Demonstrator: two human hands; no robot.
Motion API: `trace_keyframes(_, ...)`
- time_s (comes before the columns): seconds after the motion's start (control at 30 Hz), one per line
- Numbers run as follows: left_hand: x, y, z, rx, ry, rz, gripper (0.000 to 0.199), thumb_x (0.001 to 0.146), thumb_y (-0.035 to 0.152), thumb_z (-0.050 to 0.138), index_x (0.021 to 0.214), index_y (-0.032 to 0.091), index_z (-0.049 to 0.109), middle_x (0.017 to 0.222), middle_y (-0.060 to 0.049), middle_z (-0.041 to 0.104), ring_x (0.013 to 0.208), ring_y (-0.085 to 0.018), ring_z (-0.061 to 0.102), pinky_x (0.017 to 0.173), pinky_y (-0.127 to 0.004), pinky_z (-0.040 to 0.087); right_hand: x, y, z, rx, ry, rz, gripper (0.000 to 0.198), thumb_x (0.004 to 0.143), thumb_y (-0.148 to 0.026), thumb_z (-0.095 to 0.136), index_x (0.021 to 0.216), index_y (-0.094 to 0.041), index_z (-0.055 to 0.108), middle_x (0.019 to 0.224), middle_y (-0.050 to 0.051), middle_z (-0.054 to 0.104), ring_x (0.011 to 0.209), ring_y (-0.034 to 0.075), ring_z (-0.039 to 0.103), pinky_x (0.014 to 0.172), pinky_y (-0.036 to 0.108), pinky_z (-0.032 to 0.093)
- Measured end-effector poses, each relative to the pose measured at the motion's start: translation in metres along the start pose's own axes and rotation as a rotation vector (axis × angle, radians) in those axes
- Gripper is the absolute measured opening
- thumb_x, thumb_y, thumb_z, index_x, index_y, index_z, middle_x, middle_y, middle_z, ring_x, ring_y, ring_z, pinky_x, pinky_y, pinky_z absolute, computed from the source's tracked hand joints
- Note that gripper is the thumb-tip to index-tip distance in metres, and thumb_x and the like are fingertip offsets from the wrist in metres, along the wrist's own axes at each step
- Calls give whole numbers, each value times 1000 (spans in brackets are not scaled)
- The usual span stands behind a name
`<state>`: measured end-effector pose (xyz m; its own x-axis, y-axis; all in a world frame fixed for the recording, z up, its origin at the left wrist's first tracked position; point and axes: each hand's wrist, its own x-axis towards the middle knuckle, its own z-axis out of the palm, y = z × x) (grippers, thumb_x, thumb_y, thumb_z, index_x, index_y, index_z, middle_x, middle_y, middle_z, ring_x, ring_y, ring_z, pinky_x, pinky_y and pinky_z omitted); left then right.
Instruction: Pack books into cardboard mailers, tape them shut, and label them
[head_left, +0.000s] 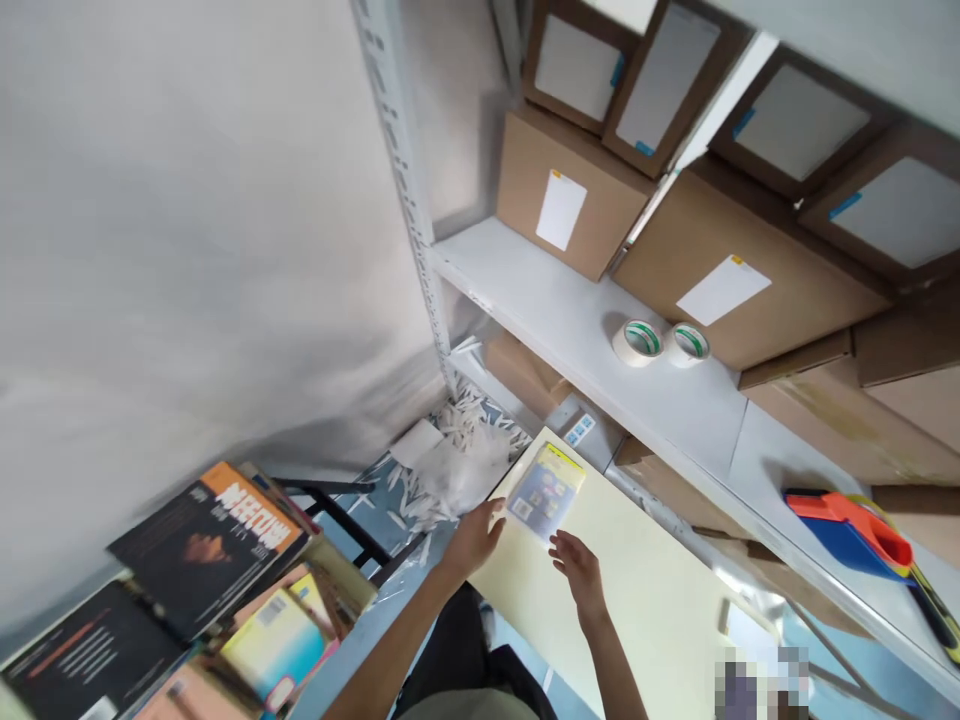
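On the cream tabletop [622,600] lies a thin book [545,492] with a yellow top strip and a blue picture. Its surface looks glossy, perhaps a clear cover. My left hand [474,538] is at its near left corner, fingers apart; whether the fingertips touch the book I cannot tell. Just off the book's near right corner hovers my right hand [579,572], open with slightly curled fingers and holding nothing.
Stacks of books [210,550] stand at the lower left. A metal shelf [540,290] carries cardboard boxes [574,190], two tape rolls [637,343] and a red-and-blue tape dispenser [855,530]. Paper scraps [465,450] litter the floor beside the wall.
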<state>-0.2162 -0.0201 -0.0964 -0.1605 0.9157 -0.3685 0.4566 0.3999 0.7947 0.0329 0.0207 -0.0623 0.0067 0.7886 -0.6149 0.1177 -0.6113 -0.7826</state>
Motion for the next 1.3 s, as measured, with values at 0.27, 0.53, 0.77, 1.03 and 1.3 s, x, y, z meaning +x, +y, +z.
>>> trace_keyframes(0.27,-137,21,-14,-249,295,38,40,101,38,53,131,23,75,114,-9,86,106,-27,82,103,-44,63,-79,1,16,-150,-302,-232,79,68,-85,87,113,-20,86,117,20,85,102,37,82,87,48,66)
trace_keyframes(0.53,-333,6,-15,-411,642,-101,38,99,46,62,124,23,79,108,-10,86,102,-28,82,99,-43,65,-174,56,45,-332,-638,-364,75,79,-86,79,115,-21,87,118,18,85,104,38,82,98,52,66)
trace_keyframes(0.77,-448,-33,-43,-443,873,-159,36,95,53,66,103,22,81,98,-8,85,91,-27,81,90,-39,63,-246,97,76,-399,-780,-357,77,75,-88,81,112,-21,87,115,20,85,102,42,84,94,54,68)
trace_keyframes(1.03,-551,-126,-97,-464,1002,-189,36,92,56,69,81,22,74,83,-5,80,82,-24,76,85,-35,59,-343,138,163,-451,-854,-392,74,78,-83,82,116,-20,87,118,19,85,104,40,83,93,51,68)
trace_keyframes(1.3,-685,-278,-161,-102,1124,-323,27,97,49,66,84,25,70,94,-6,78,97,-30,74,94,-42,58,-465,229,308,-517,-1033,-346,71,77,-87,80,109,-24,87,107,15,86,95,37,82,84,49,68)
